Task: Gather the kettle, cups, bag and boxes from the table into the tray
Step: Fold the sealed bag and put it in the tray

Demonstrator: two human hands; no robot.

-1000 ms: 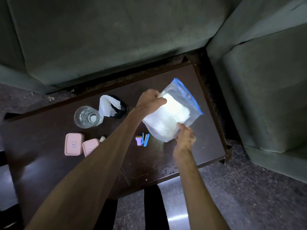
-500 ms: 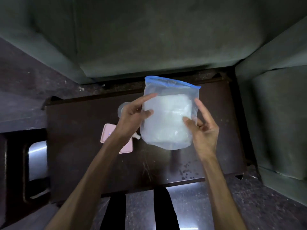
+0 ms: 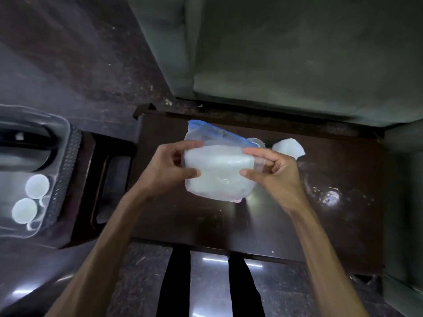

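A clear zip bag with a blue top strip and white contents is held above the dark wooden table. My left hand grips its left side and my right hand grips its right side. At the far left a clear plastic tray holds a dark kettle and two white cups. Behind the bag, a glass peeks out beside something white. The pink boxes are hidden behind the bag and hands.
Green sofa cushions rise behind the table and another sofa edge stands at the right. The tray rests on a lower dark surface left of the table. Polished dark floor and my legs lie below.
The view has swung left, bringing the tray with kettle and cups into sight. The bag has tilted with its blue top leaning left, still held in both hands.
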